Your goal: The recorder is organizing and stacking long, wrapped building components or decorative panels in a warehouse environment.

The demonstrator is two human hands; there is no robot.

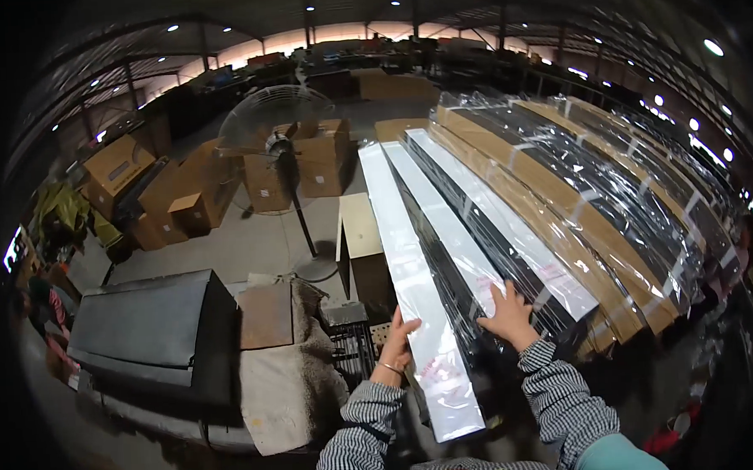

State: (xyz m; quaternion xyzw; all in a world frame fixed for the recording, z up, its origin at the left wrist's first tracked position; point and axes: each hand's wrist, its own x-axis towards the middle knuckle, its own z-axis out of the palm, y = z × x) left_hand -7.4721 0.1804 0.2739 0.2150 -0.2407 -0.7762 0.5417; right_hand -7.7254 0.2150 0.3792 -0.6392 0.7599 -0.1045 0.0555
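Long stacks with white tops, in clear plastic film, lie side by side in front of me. My left hand (394, 347) grips the near left edge of the leftmost white-topped stack (413, 271), thumb on top, with its other fingers partly hidden along the side. Flat on the near part of the middle white-topped stack (448, 219) rests my right hand (509, 316), its fingers spread. A third white-topped stack (510, 221) lies just to the right. Dark layered sides show between the stacks.
Film-wrapped brown and black stacks (551, 185) fill the right side. A pedestal fan (284, 155) stands ahead, with cardboard boxes (323, 162) behind it. At left are a black padded bench (149, 329) and a cloth-draped block (282, 390). Another person (52, 320) is at the far left.
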